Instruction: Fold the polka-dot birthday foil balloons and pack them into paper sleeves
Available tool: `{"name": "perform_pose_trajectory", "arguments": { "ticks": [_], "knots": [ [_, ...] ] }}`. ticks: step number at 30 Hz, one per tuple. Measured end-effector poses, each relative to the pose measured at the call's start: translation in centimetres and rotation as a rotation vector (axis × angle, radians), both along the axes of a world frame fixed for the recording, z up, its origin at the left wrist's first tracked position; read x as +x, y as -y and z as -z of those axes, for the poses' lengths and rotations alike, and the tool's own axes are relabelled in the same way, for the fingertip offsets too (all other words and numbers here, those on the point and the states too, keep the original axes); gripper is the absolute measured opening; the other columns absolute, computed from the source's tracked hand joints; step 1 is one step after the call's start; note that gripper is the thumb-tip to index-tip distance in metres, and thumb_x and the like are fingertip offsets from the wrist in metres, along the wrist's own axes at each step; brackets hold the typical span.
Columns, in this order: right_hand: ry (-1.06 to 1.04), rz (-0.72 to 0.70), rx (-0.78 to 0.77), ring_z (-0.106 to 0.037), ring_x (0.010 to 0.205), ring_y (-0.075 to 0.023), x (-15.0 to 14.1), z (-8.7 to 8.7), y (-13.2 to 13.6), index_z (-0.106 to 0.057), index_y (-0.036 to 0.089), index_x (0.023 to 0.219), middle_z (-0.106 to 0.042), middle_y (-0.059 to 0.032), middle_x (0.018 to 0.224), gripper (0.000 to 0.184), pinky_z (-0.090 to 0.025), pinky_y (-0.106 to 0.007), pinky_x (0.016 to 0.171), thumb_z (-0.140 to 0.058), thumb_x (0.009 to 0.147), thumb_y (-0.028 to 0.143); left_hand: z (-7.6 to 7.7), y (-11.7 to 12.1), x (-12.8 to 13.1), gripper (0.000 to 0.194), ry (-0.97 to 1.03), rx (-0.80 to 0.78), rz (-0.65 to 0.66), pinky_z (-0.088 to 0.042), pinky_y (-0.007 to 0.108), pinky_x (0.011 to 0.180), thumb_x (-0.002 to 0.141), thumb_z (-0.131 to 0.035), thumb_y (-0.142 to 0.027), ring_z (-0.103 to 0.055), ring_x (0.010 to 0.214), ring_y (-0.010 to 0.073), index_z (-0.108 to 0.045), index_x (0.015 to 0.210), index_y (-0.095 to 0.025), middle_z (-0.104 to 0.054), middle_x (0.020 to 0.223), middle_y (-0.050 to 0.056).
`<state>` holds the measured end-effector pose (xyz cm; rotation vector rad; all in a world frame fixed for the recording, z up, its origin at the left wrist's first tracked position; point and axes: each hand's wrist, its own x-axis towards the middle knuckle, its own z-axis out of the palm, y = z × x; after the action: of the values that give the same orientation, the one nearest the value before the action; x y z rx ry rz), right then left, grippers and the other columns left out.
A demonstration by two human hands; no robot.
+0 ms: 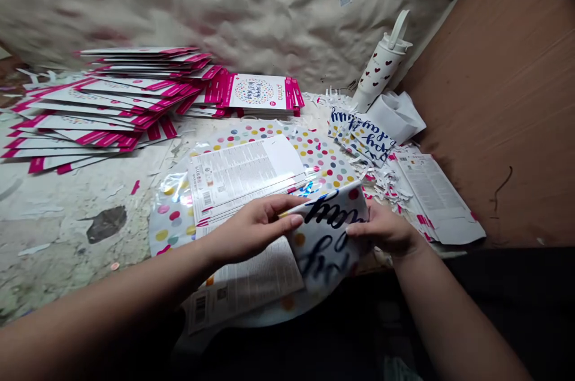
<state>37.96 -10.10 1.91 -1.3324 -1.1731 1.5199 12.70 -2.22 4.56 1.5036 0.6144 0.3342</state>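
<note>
My left hand (pixel 256 228) and my right hand (pixel 386 230) both pinch a folded white foil balloon (pixel 326 237) with blue script lettering and coloured dots. It is bent between them, low in the middle of the view. Under it lies a stack of white printed cards (pixel 245 174) on round polka-dot balloons (pixel 321 156) spread flat on the table.
A fanned pile of pink-edged packaging cards (pixel 112 99) fills the back left. Folded lettered balloons (pixel 363 135) and paper scraps lie back right, beside a white bottle with red hearts (pixel 381 69). More printed cards (pixel 431 189) lie right. A brown board (pixel 507 87) bounds the right side.
</note>
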Motion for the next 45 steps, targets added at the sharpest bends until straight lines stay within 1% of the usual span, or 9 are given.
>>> {"name": "perform_pose_trajectory", "arguments": {
  "ticks": [3, 7, 11, 14, 18, 29, 34, 39, 45],
  "knots": [
    [-0.111, 0.125, -0.236, -0.068, 0.072, -0.0206, 1.6, 1.6, 1.2, -0.065, 0.011, 0.087, -0.071, -0.0071, 0.08, 0.032, -0.055, -0.034, 0.068, -0.073, 0.066, 0.035, 2.1, -0.2, -0.8, 0.04, -0.096, 0.427, 0.136, -0.03, 0.039, 0.104, 0.082, -0.052, -0.034, -0.044, 0.122, 0.027, -0.056, 0.12, -0.024, -0.054, 0.128, 0.007],
    [-0.045, 0.421, -0.23, -0.066, 0.063, -0.0184, 1.8, 2.6, 2.5, -0.065, 0.013, 0.08, -0.07, -0.0043, 0.069, 0.03, -0.054, -0.03, 0.06, -0.074, 0.065, 0.037, 4.4, 0.6, -1.0, 0.053, -0.427, 0.841, 0.325, -0.017, 0.053, 0.105, 0.079, -0.055, -0.037, -0.027, 0.131, 0.0376, -0.048, 0.127, -0.017, -0.039, 0.14, 0.015],
    [-0.045, 0.683, 0.009, -0.066, 0.076, -0.0194, 0.5, 2.8, 2.4, -0.062, 0.018, 0.093, -0.071, -0.003, 0.082, 0.036, -0.053, -0.033, 0.072, -0.074, 0.065, 0.037, 3.7, 0.8, 0.8, 0.031, -0.484, 1.065, 0.385, -0.031, 0.046, 0.096, 0.081, -0.047, -0.028, -0.045, 0.113, 0.0341, -0.058, 0.107, -0.013, -0.053, 0.121, 0.019],
    [0.042, 0.699, 0.109, -0.065, 0.084, -0.0208, -0.6, 3.3, 2.3, -0.059, 0.02, 0.098, -0.07, -0.0043, 0.092, 0.035, -0.051, -0.037, 0.079, -0.069, 0.07, 0.038, 3.3, 0.0, 2.0, 0.018, -0.374, 1.19, 0.468, -0.036, 0.04, 0.088, 0.077, -0.048, -0.024, -0.049, 0.096, 0.0273, -0.058, 0.089, -0.015, -0.056, 0.101, 0.014],
    [0.188, 0.631, 0.106, -0.065, 0.084, -0.0223, -1.4, 3.2, 3.0, -0.06, 0.018, 0.097, -0.069, -0.0066, 0.092, 0.032, -0.051, -0.037, 0.079, -0.065, 0.074, 0.04, 3.8, -1.0, 2.3, 0.013, -0.277, 1.268, 0.451, -0.035, 0.039, 0.084, 0.073, -0.047, -0.023, -0.047, 0.087, 0.0243, -0.053, 0.083, -0.017, -0.055, 0.091, 0.01],
    [-0.116, 0.244, -0.201, -0.064, 0.065, -0.0158, -1.8, 0.5, 0.2, -0.062, 0.016, 0.087, -0.068, -0.0022, 0.075, 0.028, -0.052, -0.031, 0.065, -0.071, 0.067, 0.033, 3.1, -0.6, 1.9, 0.011, -0.195, 1.377, 0.423, -0.028, 0.039, 0.082, 0.082, -0.04, -0.025, -0.045, 0.079, 0.0205, -0.049, 0.081, -0.018, -0.054, 0.079, 0.005],
    [0.062, 0.372, -0.127, -0.051, 0.047, -0.0071, -3.5, 0.0, -0.8, -0.056, 0.015, 0.069, -0.058, 0.0041, 0.053, 0.023, -0.04, -0.018, 0.047, -0.072, 0.063, 0.031, 2.9, -0.6, 1.8, 0.012, -0.191, 1.395, 0.398, -0.028, 0.04, 0.081, 0.081, -0.039, -0.025, -0.045, 0.079, 0.0211, -0.048, 0.08, -0.017, -0.054, 0.08, 0.006],
    [0.278, 0.073, -0.077, -0.047, 0.045, -0.0072, -6.4, 0.0, -1.2, -0.06, 0.015, 0.067, -0.055, 0.0033, 0.052, 0.012, -0.035, -0.019, 0.043, -0.062, 0.071, 0.026, 2.8, -0.9, 1.6, 0.012, -0.165, 1.402, 0.374, -0.029, 0.04, 0.081, 0.077, -0.041, -0.024, -0.045, 0.081, 0.0219, -0.05, 0.083, -0.017, -0.056, 0.083, 0.007],
    [0.148, 0.365, 0.195, -0.064, 0.075, -0.0168, -6.7, -1.9, 1.4, -0.058, 0.021, 0.11, -0.068, -0.0038, 0.09, 0.05, -0.052, -0.028, 0.065, -0.075, 0.064, 0.031, 0.4, -1.2, 0.5, 0.011, -0.121, 1.529, 0.065, -0.036, 0.042, 0.077, 0.079, -0.043, -0.02, -0.048, 0.085, 0.0245, -0.051, 0.085, -0.016, -0.055, 0.084, 0.009]
  ]
}}
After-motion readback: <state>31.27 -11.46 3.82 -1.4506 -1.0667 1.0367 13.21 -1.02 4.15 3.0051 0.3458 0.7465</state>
